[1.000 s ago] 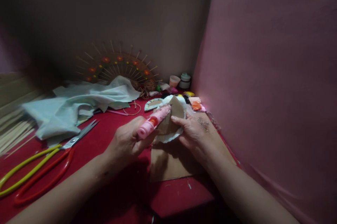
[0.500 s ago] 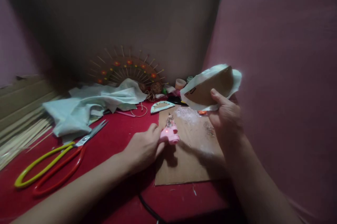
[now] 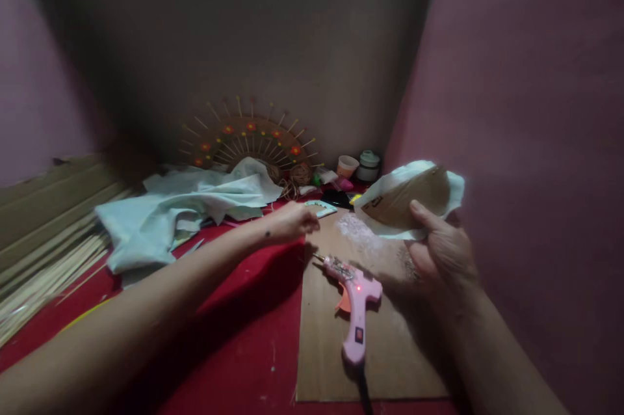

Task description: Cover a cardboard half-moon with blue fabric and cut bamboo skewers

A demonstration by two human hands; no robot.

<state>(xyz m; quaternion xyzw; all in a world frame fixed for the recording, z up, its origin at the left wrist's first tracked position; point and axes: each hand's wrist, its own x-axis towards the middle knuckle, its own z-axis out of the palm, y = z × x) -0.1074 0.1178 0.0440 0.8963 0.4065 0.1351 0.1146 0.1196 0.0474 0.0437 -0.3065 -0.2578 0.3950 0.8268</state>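
My right hand grips a brown cardboard piece with pale mint cloth around its edge, thumb pressed on the bare cardboard face. My left hand is stretched forward over the red cloth, fingers loosely bent with nothing visible in them. Just beyond its fingers lies a small half-ring wrapped in mint cloth, partly hidden by the hand. A pink glue gun with an orange trigger and a lit red light rests on a cardboard sheet, apart from both hands.
Crumpled mint cloth and thin wooden sticks lie at left. A decorated half-round fan leans at the back wall. Behind my right hand stand a cup and a lidded jar. My left forearm mostly covers the scissors.
My left hand has let go of the glue gun, now lying on the cardboard sheet, and has moved forward towards the half-ring. The right hand still holds the cloth-edged cardboard piece. The view has shifted.
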